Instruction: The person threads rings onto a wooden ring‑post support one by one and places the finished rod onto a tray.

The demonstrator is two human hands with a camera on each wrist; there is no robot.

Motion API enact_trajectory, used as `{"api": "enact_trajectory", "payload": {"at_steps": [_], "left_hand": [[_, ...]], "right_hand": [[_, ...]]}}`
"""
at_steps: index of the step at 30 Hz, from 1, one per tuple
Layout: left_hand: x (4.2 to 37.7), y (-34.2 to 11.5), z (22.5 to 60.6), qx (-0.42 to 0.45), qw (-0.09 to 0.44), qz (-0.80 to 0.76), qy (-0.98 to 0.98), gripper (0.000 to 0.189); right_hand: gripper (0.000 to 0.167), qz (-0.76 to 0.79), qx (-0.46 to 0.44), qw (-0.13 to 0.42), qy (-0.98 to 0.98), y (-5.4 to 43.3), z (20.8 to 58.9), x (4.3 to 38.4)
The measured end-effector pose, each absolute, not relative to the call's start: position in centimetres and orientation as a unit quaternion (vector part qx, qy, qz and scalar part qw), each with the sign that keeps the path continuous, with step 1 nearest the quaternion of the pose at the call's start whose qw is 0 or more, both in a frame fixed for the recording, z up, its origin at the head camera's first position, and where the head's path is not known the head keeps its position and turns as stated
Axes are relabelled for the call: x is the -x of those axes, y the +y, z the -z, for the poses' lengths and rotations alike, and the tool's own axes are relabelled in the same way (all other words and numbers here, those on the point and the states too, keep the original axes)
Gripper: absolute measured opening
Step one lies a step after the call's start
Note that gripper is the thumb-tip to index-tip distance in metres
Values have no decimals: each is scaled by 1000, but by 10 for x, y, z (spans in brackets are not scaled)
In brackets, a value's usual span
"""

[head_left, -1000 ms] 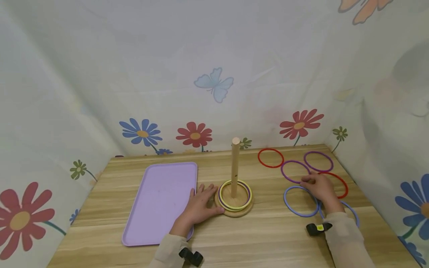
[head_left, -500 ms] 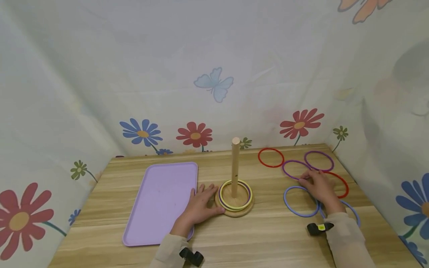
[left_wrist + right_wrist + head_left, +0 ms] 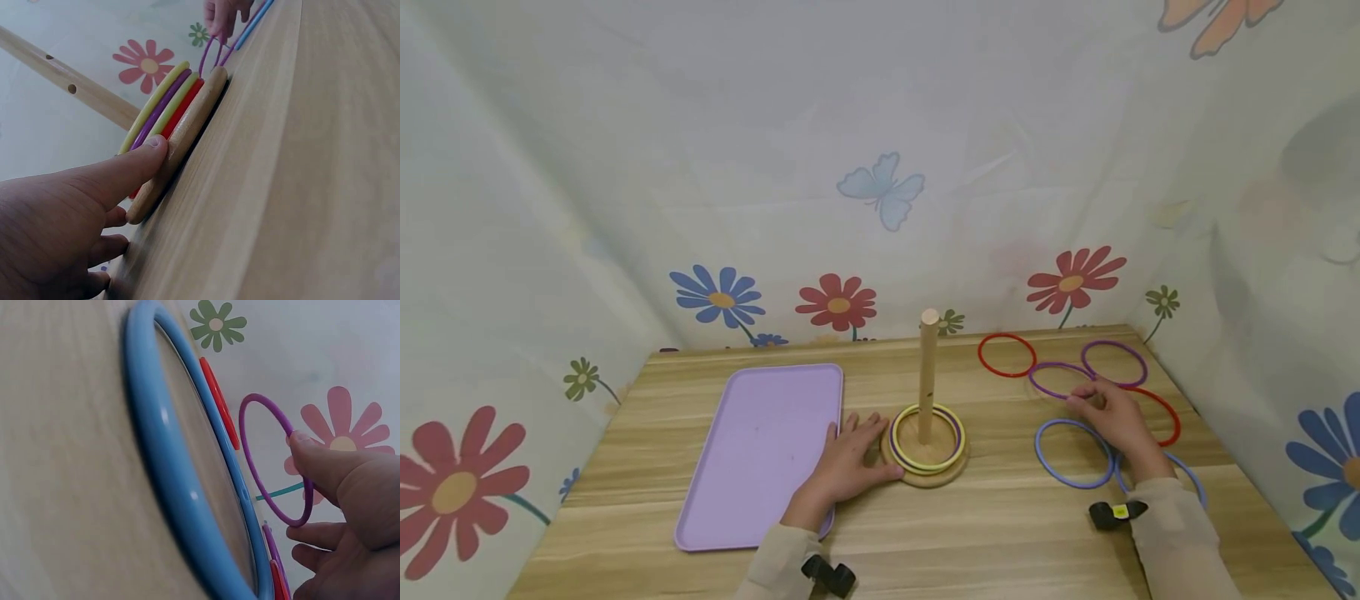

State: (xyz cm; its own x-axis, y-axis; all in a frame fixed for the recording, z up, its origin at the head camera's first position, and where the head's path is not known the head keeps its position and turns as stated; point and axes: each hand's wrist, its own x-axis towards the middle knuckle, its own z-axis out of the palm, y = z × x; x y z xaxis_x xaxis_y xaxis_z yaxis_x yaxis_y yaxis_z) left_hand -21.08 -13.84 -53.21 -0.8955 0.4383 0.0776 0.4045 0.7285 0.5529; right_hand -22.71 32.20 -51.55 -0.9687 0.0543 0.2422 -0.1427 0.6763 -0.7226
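In the head view my left hand (image 3: 844,468) lies beside the round wooden base (image 3: 925,479) of an upright post (image 3: 928,375), fingers spread. Its thumb presses on the base's edge in the left wrist view. Stacked round the post are a yellow ring (image 3: 148,111), a purple ring (image 3: 164,103), a yellow-green ring (image 3: 175,106) and, lowest, a red ring (image 3: 183,110). Over on the right, my right hand (image 3: 1116,417) pinches a purple ring (image 3: 262,398) between thumb and fingers. That ring is tilted, its near side raised off the table.
A lilac tray (image 3: 760,450) lies left of the base. Around my right hand are a red ring (image 3: 981,362), another purple ring (image 3: 1144,362), a second red ring (image 3: 1177,421) and two blue rings, one nearer the post (image 3: 1037,442). A flowered cloth (image 3: 880,258) backs the table.
The purple ring in my right hand has tipped up at its near side from lying nearly flat. My right hand has shifted slightly away; my left hand stays put.
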Motion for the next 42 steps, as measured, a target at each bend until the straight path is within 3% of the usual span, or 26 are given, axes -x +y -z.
{"api": "enact_trajectory", "payload": {"at_steps": [9, 42], "left_hand": [[211, -137, 531, -222, 28, -290, 930, 92], [211, -137, 529, -222, 32, -290, 930, 92]], "right_hand": [[34, -418, -5, 129, -899, 324, 511, 228], [30, -493, -34, 207, -844, 296, 454, 215]]}}
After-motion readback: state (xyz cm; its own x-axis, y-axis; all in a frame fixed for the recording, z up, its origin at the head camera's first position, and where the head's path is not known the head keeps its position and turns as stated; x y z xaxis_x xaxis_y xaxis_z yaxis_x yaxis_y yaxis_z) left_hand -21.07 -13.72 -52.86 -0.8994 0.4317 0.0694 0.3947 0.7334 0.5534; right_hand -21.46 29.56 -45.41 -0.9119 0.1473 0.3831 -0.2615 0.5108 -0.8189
